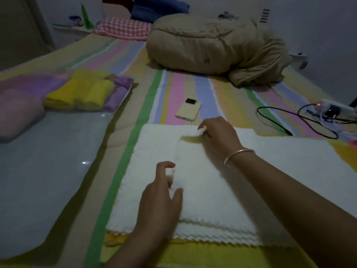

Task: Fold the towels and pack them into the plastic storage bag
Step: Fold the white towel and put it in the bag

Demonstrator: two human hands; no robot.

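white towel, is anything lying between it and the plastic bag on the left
Nothing visible does: only bare striped sheet separates the white towel from the plastic storage bag. The phone lies beyond the towel's far edge, off that path.

You're getting nothing readable right now: the phone (188, 111) lying at twelve o'clock from the white towel (202, 180) is showing no legible mark, and the power strip (336, 109) at two o'clock is coming through too blurred.
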